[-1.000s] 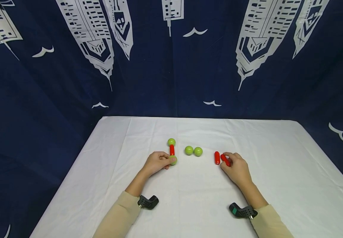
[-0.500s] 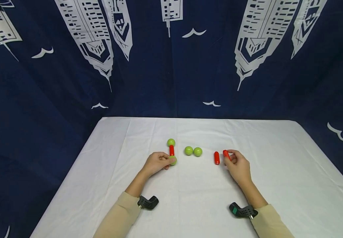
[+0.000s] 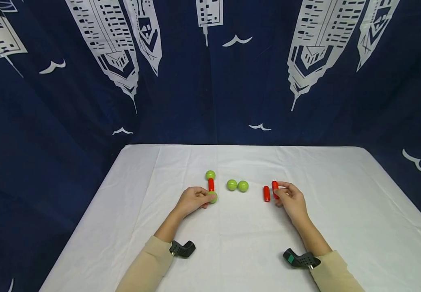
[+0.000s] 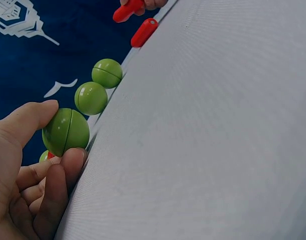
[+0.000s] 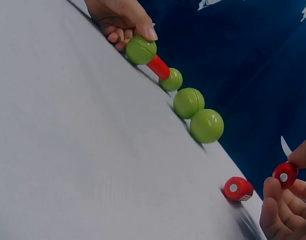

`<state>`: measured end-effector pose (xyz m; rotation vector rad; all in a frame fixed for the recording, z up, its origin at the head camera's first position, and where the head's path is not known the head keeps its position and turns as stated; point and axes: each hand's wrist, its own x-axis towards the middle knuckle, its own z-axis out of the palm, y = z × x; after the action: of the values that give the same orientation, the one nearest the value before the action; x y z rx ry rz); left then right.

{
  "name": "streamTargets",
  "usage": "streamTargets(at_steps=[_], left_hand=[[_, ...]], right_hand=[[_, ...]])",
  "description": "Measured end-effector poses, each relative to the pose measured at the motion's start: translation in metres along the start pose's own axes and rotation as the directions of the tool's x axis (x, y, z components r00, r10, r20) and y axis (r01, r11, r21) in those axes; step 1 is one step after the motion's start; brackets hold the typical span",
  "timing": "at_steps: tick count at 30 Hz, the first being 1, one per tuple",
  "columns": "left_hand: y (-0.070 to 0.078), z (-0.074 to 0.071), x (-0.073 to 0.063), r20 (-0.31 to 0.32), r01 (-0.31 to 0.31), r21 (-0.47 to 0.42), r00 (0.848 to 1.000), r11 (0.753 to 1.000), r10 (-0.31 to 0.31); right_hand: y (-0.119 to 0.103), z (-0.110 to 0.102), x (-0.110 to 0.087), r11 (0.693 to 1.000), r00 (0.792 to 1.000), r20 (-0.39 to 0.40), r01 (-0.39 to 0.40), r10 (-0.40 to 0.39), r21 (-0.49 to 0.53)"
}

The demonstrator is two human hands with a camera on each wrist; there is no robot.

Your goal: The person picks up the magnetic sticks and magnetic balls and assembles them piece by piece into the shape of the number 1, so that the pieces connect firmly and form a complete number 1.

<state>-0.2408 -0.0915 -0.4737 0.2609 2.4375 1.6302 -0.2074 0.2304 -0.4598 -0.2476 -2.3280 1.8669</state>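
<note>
My left hand [image 3: 194, 198] pinches a green ball [image 4: 66, 132] between thumb and fingers. That ball is the near end of a row: a short red rod [image 3: 211, 185] runs from it to another green ball [image 3: 210, 174] farther back. In my right hand [image 3: 292, 200], thumb and fingers pinch a red rod [image 5: 285, 175], whose end shows a pale round spot in the right wrist view. Just left of it a second red rod [image 3: 266, 194] lies on the white cloth. Two more green balls [image 3: 232, 185] sit side by side between the hands.
White cloth [image 3: 247, 243] covers the table, with its far edge [image 3: 243, 145] behind the balls. A dark blue curtain [image 3: 214, 101] printed with pale buildings and birds hangs behind. Each wrist wears a black camera mount [image 3: 182, 248].
My right hand has picked up the tilted red rod and turned it more upright beside the other rod. The left hand has stayed still on its green ball.
</note>
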Motion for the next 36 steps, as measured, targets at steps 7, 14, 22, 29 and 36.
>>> streamTargets(at_steps=[7, 14, 22, 29, 36], left_hand=[[-0.001, -0.002, 0.000, -0.007, 0.003, -0.012, 1.000, 1.000, -0.003], [-0.001, -0.001, -0.001, 0.000, -0.006, -0.020, 1.000, 1.000, 0.006], [-0.001, 0.001, 0.000, -0.002, -0.006, -0.022, 1.000, 1.000, 0.006], [-0.001, 0.001, 0.000, -0.003, -0.002, -0.017, 1.000, 1.000, 0.002], [0.000, 0.000, 0.000, -0.005, 0.000, -0.004, 1.000, 1.000, 0.000]], right_hand=[[-0.007, 0.003, -0.002, 0.995, 0.996, 0.087, -0.030, 0.021, 0.100], [-0.012, 0.007, -0.007, 0.984, 0.987, 0.160, -0.053, 0.025, 0.173], [-0.019, 0.018, -0.016, 0.980, 0.975, 0.223, -0.054, 0.011, 0.189], [-0.020, 0.033, -0.020, 0.981, 0.960, 0.279, -0.073, 0.020, 0.180], [-0.021, 0.046, -0.025, 0.982, 0.942, 0.337, -0.070, 0.007, 0.176]])
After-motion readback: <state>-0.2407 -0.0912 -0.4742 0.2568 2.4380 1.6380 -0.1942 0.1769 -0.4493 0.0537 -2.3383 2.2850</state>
